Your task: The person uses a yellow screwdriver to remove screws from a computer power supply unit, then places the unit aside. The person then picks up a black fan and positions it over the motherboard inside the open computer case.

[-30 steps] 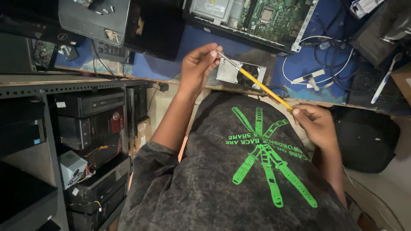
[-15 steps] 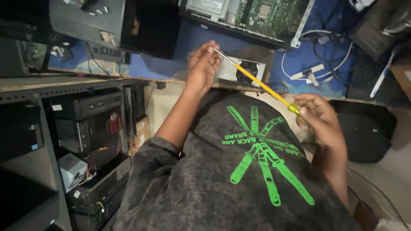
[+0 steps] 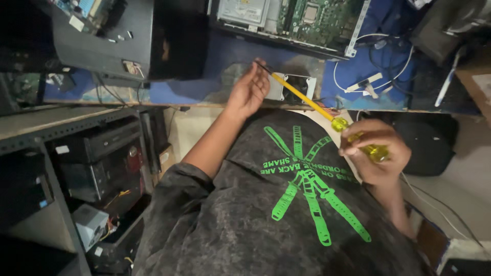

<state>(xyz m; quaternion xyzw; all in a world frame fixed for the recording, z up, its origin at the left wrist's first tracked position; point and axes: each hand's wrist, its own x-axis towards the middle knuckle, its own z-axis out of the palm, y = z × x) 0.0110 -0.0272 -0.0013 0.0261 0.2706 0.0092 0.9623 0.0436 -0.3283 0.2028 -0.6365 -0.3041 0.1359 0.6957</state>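
Right hand (image 3: 376, 151), right of centre, grips yellow screwdriver (image 3: 327, 118) by its handle | left hand (image 3: 249, 91), upper centre, pinches the tip | small grey metal box (image 3: 296, 88) on blue bench (image 3: 204, 61) just behind.

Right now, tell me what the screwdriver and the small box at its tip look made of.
Screwdriver: clear yellow handle, likely glossy plastic, in the right hand; yellow-coated shaft, dark tip probably metal, by the left hand.
Small box: dull grey walls with a round opening, apparently sheet metal.

yellow screwdriver (image 3: 327, 115), blue table (image 3: 204, 61), green-printed grey shirt (image 3: 286, 214).
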